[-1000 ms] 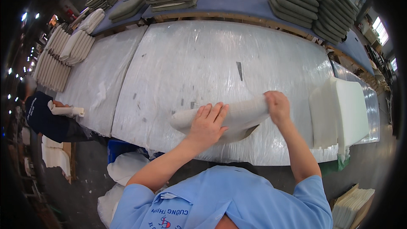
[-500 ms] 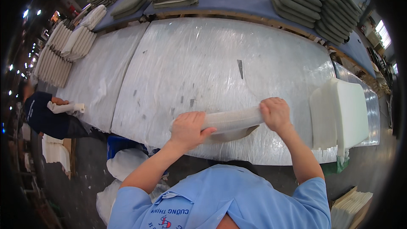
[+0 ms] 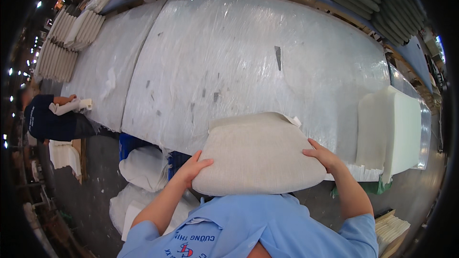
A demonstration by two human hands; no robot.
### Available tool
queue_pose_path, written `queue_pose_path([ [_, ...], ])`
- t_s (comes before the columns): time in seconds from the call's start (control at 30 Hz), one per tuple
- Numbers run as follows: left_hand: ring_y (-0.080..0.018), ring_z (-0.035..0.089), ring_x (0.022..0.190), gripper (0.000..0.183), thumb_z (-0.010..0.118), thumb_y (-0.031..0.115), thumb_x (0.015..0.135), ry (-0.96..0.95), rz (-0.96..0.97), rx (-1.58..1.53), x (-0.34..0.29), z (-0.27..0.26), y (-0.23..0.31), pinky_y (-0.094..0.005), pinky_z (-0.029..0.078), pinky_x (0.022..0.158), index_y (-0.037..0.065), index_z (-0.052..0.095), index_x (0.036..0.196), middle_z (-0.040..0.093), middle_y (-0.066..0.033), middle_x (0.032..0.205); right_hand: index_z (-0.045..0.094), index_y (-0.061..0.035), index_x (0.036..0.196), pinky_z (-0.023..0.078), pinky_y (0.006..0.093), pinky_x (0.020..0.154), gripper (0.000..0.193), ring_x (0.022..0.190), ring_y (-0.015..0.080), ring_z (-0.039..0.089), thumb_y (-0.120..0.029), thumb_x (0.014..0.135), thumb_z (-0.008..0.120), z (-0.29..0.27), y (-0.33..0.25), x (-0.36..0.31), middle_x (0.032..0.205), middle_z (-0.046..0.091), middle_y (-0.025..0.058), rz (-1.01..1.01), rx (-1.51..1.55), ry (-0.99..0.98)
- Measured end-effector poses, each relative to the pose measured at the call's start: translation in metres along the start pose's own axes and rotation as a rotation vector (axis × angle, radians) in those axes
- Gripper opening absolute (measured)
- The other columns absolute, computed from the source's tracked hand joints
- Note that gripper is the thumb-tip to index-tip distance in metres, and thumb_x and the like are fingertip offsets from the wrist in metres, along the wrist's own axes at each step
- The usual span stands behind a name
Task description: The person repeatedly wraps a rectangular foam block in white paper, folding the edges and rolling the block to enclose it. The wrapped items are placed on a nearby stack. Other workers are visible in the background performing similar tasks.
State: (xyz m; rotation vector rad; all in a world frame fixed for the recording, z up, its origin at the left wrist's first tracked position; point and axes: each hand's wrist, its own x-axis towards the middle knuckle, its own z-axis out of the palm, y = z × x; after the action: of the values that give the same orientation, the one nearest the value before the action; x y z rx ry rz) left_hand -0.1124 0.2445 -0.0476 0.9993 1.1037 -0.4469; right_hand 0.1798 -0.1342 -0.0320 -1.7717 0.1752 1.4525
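Head view: one long plastic-covered table, one beige cushion at its near edge.
One white foam stack sat at the right; left hand and right hand, two in all, clasped the cushion's left and right edges, fingers curled on top.

Cushion: pale beige, coarse woven cover, plump, rounded corners, roughly rectangular. Held up flat-faced toward the camera at 6 o'clock of the view, over the near edge of the tabletop. White foam showed at its top edge, with a loose flap of cover at the 1 o'clock corner. Gripped at both lower side edges.
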Motion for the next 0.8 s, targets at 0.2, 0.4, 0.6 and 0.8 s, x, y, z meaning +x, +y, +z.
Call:
queue_pose_path([
  [0.2, -0.0315, 0.065, 0.129, 0.086, 0.081, 0.034, 0.096, 0.018, -0.155, -0.026, 0.071, 0.0, -0.01, -0.0447, 0.057, 0.103, -0.007, 0.037, 0.158, 0.059, -0.0238, 0.148, 0.025, 0.0031, 0.166, 0.052, 0.0514, 0.11, 0.099, 0.134, 0.0369, 0.06, -0.048, 0.097, 0.075, 0.006, -0.003, 0.098, 0.157, 0.049, 0.0271, 0.218, -0.152, 0.04],
  [0.4, -0.0289, 0.069, 0.121, 0.071, 0.072, 0.046, 0.1, 0.04, -0.212, -0.195, 0.167, -0.012, -0.02, -0.0422, 0.059, 0.099, -0.008, 0.057, 0.144, 0.068, -0.0226, 0.135, 0.048, 0.0132, 0.15, 0.055, 0.0485, 0.1, 0.082, 0.122, 0.0364, 0.069, -0.052, 0.103, 0.064, 0.002, 0.011, 0.179, 0.139, 0.064, 0.0314, -0.027, -0.309, 0.094],
  [0.6, -0.0287, 0.072, 0.114, 0.056, 0.049, 0.041, 0.111, 0.033, 0.115, -0.441, 0.188, -0.017, -0.001, -0.0422, 0.057, 0.102, -0.004, 0.064, 0.141, 0.073, -0.0194, 0.13, 0.053, 0.0102, 0.149, 0.052, 0.0459, 0.106, 0.084, 0.13, 0.034, 0.065, -0.063, 0.108, 0.046, -0.012, 0.024, 0.214, 0.144, 0.064, 0.0261, 0.074, -0.417, 0.204],
  [0.8, -0.0242, 0.061, 0.134, 0.057, 0.049, 0.038, 0.112, -0.444, 0.499, -0.653, 0.052, 0.072, 0.114, -0.0432, 0.051, 0.112, 0.01, 0.046, 0.161, 0.057, -0.0105, 0.156, 0.043, -0.0038, 0.161, 0.042, 0.0498, 0.119, 0.089, 0.146, 0.033, 0.052, -0.074, 0.106, 0.039, 0.027, 0.051, 0.188, 0.159, 0.054, 0.0169, -0.071, 0.394, 0.023],
])
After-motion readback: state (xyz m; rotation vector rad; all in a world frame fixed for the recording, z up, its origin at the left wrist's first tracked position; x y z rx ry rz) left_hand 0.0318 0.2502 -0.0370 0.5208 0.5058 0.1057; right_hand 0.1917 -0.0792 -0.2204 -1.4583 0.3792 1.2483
